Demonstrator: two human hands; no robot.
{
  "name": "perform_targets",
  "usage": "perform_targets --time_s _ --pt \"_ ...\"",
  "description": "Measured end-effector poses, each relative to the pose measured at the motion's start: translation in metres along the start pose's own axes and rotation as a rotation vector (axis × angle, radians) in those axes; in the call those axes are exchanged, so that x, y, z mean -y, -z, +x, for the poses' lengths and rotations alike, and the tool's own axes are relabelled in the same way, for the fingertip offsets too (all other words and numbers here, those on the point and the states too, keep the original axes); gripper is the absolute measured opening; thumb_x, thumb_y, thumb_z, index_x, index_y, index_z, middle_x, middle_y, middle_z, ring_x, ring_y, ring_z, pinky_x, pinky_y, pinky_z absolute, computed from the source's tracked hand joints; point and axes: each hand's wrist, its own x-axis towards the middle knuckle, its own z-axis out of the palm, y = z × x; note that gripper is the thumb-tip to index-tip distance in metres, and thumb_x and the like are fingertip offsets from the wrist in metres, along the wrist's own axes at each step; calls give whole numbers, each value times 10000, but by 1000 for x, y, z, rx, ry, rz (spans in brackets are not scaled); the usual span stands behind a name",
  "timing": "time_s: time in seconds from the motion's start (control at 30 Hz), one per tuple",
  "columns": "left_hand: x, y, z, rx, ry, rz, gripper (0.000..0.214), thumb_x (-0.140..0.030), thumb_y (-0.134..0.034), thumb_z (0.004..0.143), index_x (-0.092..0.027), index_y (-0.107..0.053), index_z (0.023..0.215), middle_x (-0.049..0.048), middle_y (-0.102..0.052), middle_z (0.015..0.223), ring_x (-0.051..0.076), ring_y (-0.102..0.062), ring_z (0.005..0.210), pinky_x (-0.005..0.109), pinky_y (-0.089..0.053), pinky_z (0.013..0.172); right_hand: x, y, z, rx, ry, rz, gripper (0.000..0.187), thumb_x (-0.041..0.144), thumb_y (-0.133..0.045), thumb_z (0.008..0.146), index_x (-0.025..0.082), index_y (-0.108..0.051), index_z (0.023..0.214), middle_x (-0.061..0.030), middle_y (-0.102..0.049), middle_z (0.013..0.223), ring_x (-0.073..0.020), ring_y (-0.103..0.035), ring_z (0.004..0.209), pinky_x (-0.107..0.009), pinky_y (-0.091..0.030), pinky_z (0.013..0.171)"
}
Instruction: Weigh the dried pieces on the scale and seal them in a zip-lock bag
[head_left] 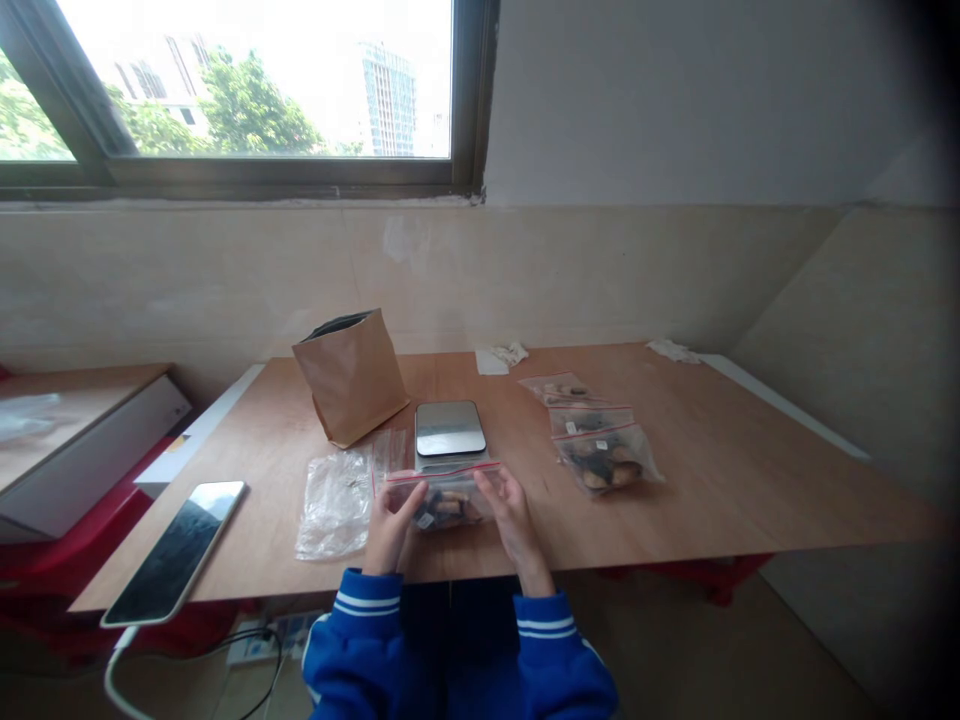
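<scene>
Between my hands is a clear zip bag (pixel 451 508) with a red seal strip, holding brown pieces, a dark item and a small white label. My left hand (pixel 393 520) pinches its left top corner. The right top corner is gripped by my right hand (pixel 510 515). Just beyond the bag sits a kitchen scale (pixel 451 430) with a shiny square plate, nothing on it. Left of the held bag lie flat clear plastic bags (pixel 337 503). An open brown paper bag (pixel 351 378) stands behind them, leaning a little.
Several filled zip bags (pixel 609 462) lie overlapping at the right. A phone (pixel 176 553) with a white cable rests on the table's left front edge. Crumpled white tissue (pixel 511 353) and a white card (pixel 491 362) lie at the back, near the wall.
</scene>
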Motion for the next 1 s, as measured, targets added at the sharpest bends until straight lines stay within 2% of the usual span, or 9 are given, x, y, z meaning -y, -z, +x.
perform_targets --time_s 0.1,0.2,0.47,0.6,0.77,0.87,1.0 --pt "1 -1 0 27 41 -22 300 -359 -733 681 -130 -691 870 71 -721 843 207 -673 841 325 -528 794 0 1 0 -13 -9 -13 345 469 -660 731 162 -659 887 -67 -711 859 -209 -664 804 -333 -529 746" --pt "-1 -4 0 30 24 -1 293 -361 -731 683 -125 -704 853 75 -724 838 207 -672 836 321 -529 782 1 3 1 -40 25 -50 324 457 -663 730 154 -671 842 -58 -708 803 -197 -657 760 -320 -527 718" --pt "-5 -7 -3 -82 -80 132 275 -375 -726 683 -132 -702 811 66 -703 802 205 -664 810 319 -527 746 -5 1 1 -155 95 -106 291 417 -679 732 144 -668 831 -38 -692 758 -167 -629 702 -296 -499 697" --pt "-5 -5 -2 -68 -115 123 266 -375 -724 684 -140 -702 807 68 -688 826 212 -648 842 342 -517 796 -2 3 0 -77 31 -50 276 411 -692 722 157 -665 827 -33 -697 776 -171 -638 737 -291 -501 720" --pt "-2 1 1 4 -140 83 230 -354 -747 656 -149 -712 754 75 -649 985 216 -608 968 337 -475 903 7 5 -5 58 20 62 344 417 -655 760 205 -634 1030 -55 -689 1045 -204 -645 935 -330 -503 838" --pt "-1 4 2 54 -93 50 242 -346 -751 653 -154 -720 797 84 -631 1081 228 -601 1007 334 -486 889 9 4 -8 129 34 24 304 417 -608 803 209 -651 1020 -60 -673 1097 -223 -618 1033 -355 -478 916" --pt "-2 4 1 89 0 9 288 -331 -758 648 -146 -715 863 97 -649 1074 233 -619 975 335 -511 842 6 4 -9 141 53 -50 277 401 -632 787 192 -676 963 -75 -689 1049 -238 -629 1006 -379 -486 909"
